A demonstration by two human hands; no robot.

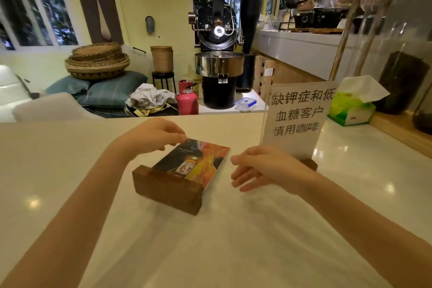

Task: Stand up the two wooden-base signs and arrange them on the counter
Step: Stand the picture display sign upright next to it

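Note:
A sign with a colourful orange and dark picture point(198, 161) lies flat on the white counter point(70, 170), its dark wooden base point(167, 190) facing me. My left hand point(154, 135) hovers at the sign's far left corner, fingertips touching or just above its edge, holding nothing. My right hand point(264, 168) is spread just right of the lying sign, not touching it. A second sign point(299, 119), white with black Chinese characters, stands upright on its wooden base point(312, 164) right behind my right hand.
A green tissue box point(350, 107) sits at the counter's far right, beside a raised wooden ledge point(402, 131) with dark jars. Beyond the counter's far edge are a black coffee roaster point(219, 54), a pink gas canister point(187, 98), cushions and woven baskets point(98, 61).

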